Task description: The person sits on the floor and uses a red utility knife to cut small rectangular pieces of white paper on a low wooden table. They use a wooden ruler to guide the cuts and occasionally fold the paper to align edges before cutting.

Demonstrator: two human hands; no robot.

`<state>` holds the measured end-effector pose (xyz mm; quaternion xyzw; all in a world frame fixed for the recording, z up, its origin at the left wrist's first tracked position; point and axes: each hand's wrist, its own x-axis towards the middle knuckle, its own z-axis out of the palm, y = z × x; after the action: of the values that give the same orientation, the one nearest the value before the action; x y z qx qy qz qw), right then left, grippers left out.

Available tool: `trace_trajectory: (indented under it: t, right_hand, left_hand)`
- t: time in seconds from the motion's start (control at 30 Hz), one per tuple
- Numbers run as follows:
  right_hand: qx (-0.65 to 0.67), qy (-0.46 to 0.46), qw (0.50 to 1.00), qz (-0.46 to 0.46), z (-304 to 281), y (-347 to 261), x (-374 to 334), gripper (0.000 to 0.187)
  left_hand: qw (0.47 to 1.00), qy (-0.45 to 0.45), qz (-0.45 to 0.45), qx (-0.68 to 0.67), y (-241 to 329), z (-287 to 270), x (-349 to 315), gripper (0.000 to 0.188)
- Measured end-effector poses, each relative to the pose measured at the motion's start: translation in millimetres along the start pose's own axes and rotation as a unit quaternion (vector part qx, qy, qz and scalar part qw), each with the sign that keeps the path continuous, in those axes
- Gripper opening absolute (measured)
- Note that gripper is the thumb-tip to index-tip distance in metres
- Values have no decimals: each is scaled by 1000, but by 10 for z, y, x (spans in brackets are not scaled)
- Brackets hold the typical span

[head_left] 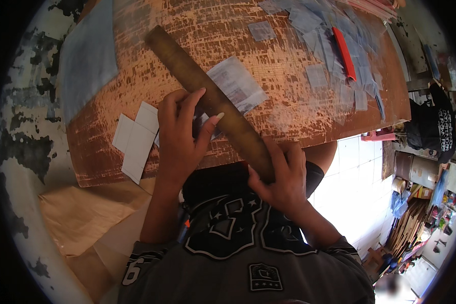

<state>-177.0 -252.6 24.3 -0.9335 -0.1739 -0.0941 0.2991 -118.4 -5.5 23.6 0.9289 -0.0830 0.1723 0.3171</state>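
Note:
A long, flat brown strip like a ruler (185, 66) lies slantwise over the worn table, from the far left toward my body. My right hand (286, 175) grips its near end, with the thumb on one side and the fingers on the other. My left hand (180, 126) rests its index fingertip and thumb tip on the strip's left edge, fingers bent. A square of see-through plastic sheet (238, 83) lies partly under the strip, and the strip hides some of it. Beside my left hand is a creased white card piece (139, 137).
Many clear plastic pieces (316, 76) are spread over the table's right, with a red-handled tool (343, 53) on them. A bluish sheet (88, 55) covers the far left. Brown paper (91, 210) lies below the table edge (106, 180). A person in black (433, 124) is at the right.

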Motion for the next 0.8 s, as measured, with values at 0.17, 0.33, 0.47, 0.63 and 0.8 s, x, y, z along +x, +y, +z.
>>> trace_trajectory:
  t: [0.17, 0.33, 0.47, 0.63, 0.8]
  right_hand:
    - [28, 25, 999, 7, 87, 4, -51, 76]
    - [39, 29, 999, 15, 107, 9, -72, 74]
    - [-5, 30, 999, -14, 43, -1, -20, 73]
    - [-10, 36, 999, -23, 29, 26, 14, 73]
    - [17, 22, 1000, -4, 53, 38, -10, 75]
  left_hand:
    - [1000, -12, -3, 1, 17, -11, 1, 49]
    - [1000, -23, -3, 5, 5, -17, 0, 50]
    - [1000, -27, -8, 8, 2, -18, 0, 51]
    - [999, -29, -8, 14, 29, -23, 22, 55]
    - [999, -31, -4, 22, 42, -24, 32, 59]
